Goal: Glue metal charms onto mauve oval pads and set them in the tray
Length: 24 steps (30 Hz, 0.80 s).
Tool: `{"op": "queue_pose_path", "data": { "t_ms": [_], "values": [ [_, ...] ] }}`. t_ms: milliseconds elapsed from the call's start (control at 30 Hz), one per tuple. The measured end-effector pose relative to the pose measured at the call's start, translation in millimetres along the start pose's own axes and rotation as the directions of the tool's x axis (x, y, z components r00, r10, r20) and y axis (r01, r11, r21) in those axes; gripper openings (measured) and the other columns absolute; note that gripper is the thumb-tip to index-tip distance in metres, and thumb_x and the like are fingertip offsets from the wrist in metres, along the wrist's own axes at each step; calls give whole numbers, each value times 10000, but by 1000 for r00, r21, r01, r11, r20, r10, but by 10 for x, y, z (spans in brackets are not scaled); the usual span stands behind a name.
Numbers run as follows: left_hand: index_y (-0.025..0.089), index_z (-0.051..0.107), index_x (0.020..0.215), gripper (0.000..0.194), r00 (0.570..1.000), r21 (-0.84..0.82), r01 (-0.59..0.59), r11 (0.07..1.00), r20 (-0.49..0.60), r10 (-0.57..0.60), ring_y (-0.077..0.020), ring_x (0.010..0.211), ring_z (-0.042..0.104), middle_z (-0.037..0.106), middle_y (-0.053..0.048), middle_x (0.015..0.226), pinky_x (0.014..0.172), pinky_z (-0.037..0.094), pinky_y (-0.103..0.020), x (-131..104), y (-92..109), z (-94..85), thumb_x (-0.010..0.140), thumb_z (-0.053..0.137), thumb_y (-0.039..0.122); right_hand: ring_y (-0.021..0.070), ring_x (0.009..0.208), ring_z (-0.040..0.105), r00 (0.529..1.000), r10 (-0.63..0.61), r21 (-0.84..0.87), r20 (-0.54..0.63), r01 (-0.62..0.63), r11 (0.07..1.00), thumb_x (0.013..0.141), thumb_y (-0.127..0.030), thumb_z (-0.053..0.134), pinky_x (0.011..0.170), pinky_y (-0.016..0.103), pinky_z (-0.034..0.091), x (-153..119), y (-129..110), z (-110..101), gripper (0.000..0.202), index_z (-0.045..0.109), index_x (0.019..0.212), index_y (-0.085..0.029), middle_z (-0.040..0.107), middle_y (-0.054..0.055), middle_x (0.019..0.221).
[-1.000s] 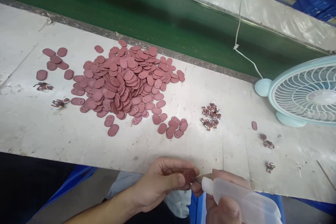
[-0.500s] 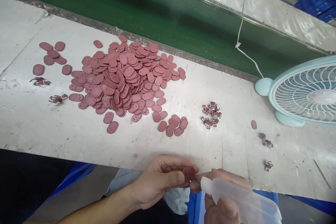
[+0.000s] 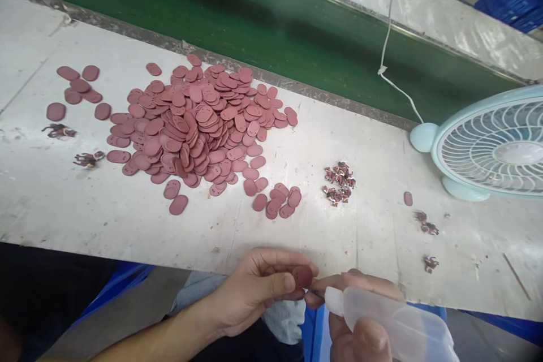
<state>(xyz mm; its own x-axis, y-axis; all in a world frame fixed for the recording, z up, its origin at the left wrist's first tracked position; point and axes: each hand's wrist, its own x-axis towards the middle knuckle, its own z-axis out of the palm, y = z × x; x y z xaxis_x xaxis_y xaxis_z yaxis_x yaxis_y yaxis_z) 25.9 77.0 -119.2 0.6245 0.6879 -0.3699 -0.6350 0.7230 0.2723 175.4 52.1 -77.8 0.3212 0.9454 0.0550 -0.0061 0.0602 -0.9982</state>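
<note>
The oval tag [image 3: 304, 276] is pinched at the tips of the left hand [image 3: 254, 291] fingers, just below the desk [image 3: 373, 237] edge, with the squeeze bottle [image 3: 394, 328] gripped in the right hand [image 3: 360, 317] and its nozzle touching the tag's right side.

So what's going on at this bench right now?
A person at the white worktable pinches one maroon oval piece in the left hand. The right hand holds a translucent squeeze bottle with its fine tip at that piece. A large heap of the same oval pieces lies on the table, with a small clump of tiny dark parts nearer the pale blue desk fan. A green conveyor belt runs behind.
</note>
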Motion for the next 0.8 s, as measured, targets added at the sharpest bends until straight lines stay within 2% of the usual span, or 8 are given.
{"op": "queue_pose_path", "data": {
  "t_ms": [200,333,467,533,600,667,733,800],
  "values": [
    [198,791,1108,317,1000,-1,-11,1000,-2,11,-200,875,758,807,-94,1046,861,573,-327,2,-10,4,808,828,294,254,683,706,998,67,-59,-12,-67,996,894,-451,681,547,374,564,-39,-60,19,239,681,1078,-299,720,33,846],
    [202,796,1083,323,997,-17,3,1000,-74,-4,-181,984,749,801,-86,1114,848,554,-232,-7,10,21,775,858,274,215,644,693,975,192,331,112,-219,918,907,-473,629,545,333,593,140,-107,-226,284,672,1066,-242,683,33,769],
    [200,799,1060,275,998,-48,-2,999,-67,-1,-175,1000,751,801,-77,1095,846,554,-211,-25,36,54,792,844,244,150,707,648,876,372,879,308,-411,240,921,-362,580,550,229,611,645,90,-693,305,549,1176,-197,588,35,844],
    [196,801,1052,250,996,-46,3,999,-92,-7,-173,1001,752,806,-76,1067,836,558,-200,-38,35,58,808,829,245,123,632,598,781,308,840,543,-512,-181,912,-212,554,447,174,545,955,272,-933,212,503,1117,-210,510,-10,745],
    [196,801,1053,239,991,-39,5,999,-132,-10,-169,1001,754,807,-81,1077,829,562,-189,-54,34,47,820,817,247,95,534,533,688,236,723,686,-609,-326,922,-119,487,382,140,469,1190,412,-1112,149,480,1025,-227,427,-58,645],
    [195,802,1056,252,984,-31,-4,1000,-177,-2,-177,1003,757,802,-93,1115,817,569,-185,-75,48,30,811,825,253,79,492,505,673,198,696,712,-641,-325,931,-94,471,364,124,443,1261,450,-1176,149,482,1004,-224,397,-78,613],
    [190,804,1047,281,972,-15,-18,1000,-233,14,-190,991,763,800,-103,1130,791,581,-186,-102,83,25,782,849,269,68,513,528,755,169,770,634,-595,-230,921,-148,577,369,107,451,1164,388,-1101,174,519,1078,-197,439,-73,650],
    [182,808,1031,311,955,9,-34,999,-294,36,-201,967,770,804,-109,1116,758,591,-187,-134,136,43,747,875,290,61,526,541,879,185,852,439,-473,226,929,-311,642,382,104,469,1007,286,-909,279,562,1161,-179,492,-61,701]
  ]
}}
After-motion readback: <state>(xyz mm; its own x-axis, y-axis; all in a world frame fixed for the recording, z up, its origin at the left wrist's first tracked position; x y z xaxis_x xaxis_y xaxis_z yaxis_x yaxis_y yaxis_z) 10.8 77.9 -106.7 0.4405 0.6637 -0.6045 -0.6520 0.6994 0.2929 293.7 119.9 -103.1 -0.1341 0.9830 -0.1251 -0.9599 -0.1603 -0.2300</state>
